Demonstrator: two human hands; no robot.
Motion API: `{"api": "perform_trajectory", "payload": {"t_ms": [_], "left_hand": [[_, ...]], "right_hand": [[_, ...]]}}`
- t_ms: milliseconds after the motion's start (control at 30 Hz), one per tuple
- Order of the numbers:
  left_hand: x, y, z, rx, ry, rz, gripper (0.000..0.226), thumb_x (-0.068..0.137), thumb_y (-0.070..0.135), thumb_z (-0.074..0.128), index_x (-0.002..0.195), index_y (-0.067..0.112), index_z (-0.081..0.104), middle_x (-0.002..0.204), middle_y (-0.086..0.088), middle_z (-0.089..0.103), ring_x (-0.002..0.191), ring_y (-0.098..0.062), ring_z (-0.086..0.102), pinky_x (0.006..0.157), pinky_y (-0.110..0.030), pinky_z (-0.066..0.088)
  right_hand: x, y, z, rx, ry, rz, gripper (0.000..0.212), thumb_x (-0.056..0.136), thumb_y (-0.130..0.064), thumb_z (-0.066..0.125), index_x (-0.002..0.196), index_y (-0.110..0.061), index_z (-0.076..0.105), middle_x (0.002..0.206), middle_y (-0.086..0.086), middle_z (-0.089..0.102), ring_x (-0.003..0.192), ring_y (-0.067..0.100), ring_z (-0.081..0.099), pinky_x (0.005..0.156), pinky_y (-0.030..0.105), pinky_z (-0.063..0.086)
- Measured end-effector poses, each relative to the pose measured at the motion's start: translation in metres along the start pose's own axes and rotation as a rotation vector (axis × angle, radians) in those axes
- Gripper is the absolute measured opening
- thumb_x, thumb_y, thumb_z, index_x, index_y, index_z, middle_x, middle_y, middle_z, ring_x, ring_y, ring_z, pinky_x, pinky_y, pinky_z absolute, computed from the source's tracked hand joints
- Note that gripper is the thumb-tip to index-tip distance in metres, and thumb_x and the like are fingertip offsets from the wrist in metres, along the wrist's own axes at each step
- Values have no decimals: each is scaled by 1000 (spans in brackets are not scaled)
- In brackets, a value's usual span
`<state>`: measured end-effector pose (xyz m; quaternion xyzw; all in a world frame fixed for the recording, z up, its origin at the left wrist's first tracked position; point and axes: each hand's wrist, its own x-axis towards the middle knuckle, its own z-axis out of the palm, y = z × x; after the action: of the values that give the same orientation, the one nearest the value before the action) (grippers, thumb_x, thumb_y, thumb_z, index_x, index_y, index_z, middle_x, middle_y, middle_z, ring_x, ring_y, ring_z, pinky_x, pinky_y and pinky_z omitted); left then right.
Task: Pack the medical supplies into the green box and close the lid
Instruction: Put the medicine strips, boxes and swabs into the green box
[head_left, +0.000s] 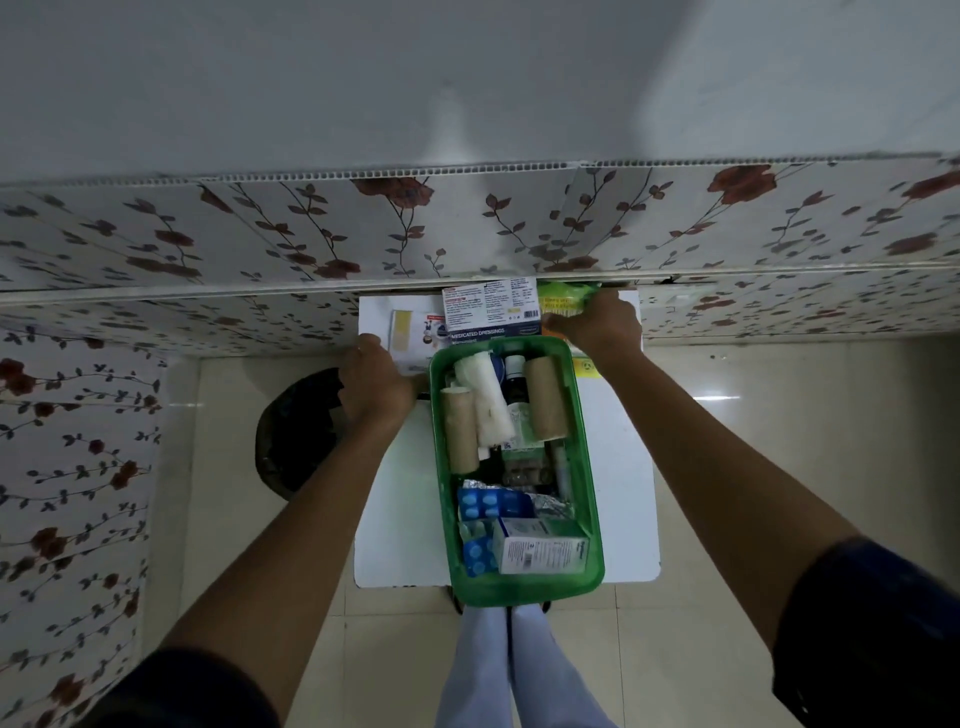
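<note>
The green box (592, 499) lies open on a small white table (623, 467), holding brown bandage rolls, a white gauze roll, a dark bottle, blue blister packs and a white carton. Beyond it lie a medicated dressings box (488, 312), a plaster strip pack (402, 332) and a yellow-green packet (563, 301). My right hand (597, 325) grips the yellow-green packet at the table's far right. My left hand (374, 387) rests closed at the box's far left corner; whether it holds anything I cannot tell. No lid is visible.
A wall with floral panels (260, 244) runs right behind the table. A dark round bin (296, 431) stands on the tiled floor left of the table. My legs in light trousers (498, 670) are below the box's near end.
</note>
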<state>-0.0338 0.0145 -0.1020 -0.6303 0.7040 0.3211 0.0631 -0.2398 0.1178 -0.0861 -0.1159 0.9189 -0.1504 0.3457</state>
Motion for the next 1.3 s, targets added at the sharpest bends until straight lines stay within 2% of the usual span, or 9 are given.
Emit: {"api": "perform_trajectory", "payload": {"t_ms": [233, 367, 467, 633, 733, 833, 967, 1100, 1300], "left_hand": [[9, 0, -3, -211, -108, -61, 15, 67, 12, 72, 77, 3, 65, 90, -21, 69, 86, -34, 65, 65, -32, 48], [6, 4, -12, -510, 4, -161, 21, 80, 12, 65, 99, 3, 64, 103, -15, 67, 89, -28, 61, 75, -34, 50], [7, 2, -24, -657, 67, -183, 21, 84, 10, 60, 103, 2, 63, 103, -15, 66, 81, -27, 61, 67, -35, 55], [-8, -3, -43, -745, 132, -151, 11, 84, 10, 60, 95, 8, 61, 99, -13, 66, 70, -17, 61, 51, -24, 51], [-25, -6, -58, -827, 139, -107, 10, 88, 11, 54, 97, 10, 59, 103, -15, 66, 73, -18, 62, 60, -30, 51], [-49, -3, -68, -873, 42, 4, 16, 92, 11, 49, 104, 11, 60, 98, -9, 66, 81, -20, 62, 69, -32, 52], [-85, 2, -74, -693, -214, 202, 16, 86, 7, 58, 94, 19, 65, 86, 3, 68, 70, -3, 64, 67, -23, 51], [-122, 12, -53, -304, -400, 389, 14, 82, 8, 63, 94, 14, 69, 81, -1, 68, 71, -13, 62, 64, -23, 47], [-145, 3, -17, -53, -78, 594, 34, 81, 5, 59, 115, 11, 59, 111, -11, 63, 107, -27, 52, 88, -18, 32]], "right_hand": [[2, 4, 0, 33, 71, 21, 72, 70, -37, 75, 123, -2, 41, 126, 20, 51, 118, 37, 48, 95, 45, 42], [-16, -5, -5, 14, 323, -228, 41, 80, -34, 62, 107, -3, 57, 106, 18, 62, 100, 35, 55, 80, 38, 45], [-20, -26, -5, -37, 109, -211, 47, 77, -54, 61, 76, -7, 60, 70, 4, 57, 74, 26, 57, 63, 28, 39], [-14, -46, -2, -101, -33, -152, 39, 74, -29, 73, 103, -7, 60, 103, 9, 65, 93, 26, 60, 70, 30, 43], [-20, -40, -14, -36, -29, -191, 25, 82, -27, 63, 93, -5, 66, 88, 11, 66, 79, 21, 58, 65, 21, 41], [-55, -19, -37, 97, 165, -250, 23, 91, -27, 52, 91, -7, 63, 70, 0, 55, 65, 15, 50, 47, 16, 30], [-107, 26, -59, 417, 344, -231, 19, 92, -23, 52, 102, -7, 56, 90, -2, 60, 81, 15, 57, 63, 18, 43], [-136, 67, -58, 518, 349, -176, 17, 91, -22, 55, 102, -10, 55, 96, 2, 66, 87, 19, 64, 76, 30, 54], [-165, 86, -39, 498, 247, -164, 14, 89, -23, 58, 101, -15, 54, 92, -4, 66, 85, 19, 65, 81, 38, 55]]}}
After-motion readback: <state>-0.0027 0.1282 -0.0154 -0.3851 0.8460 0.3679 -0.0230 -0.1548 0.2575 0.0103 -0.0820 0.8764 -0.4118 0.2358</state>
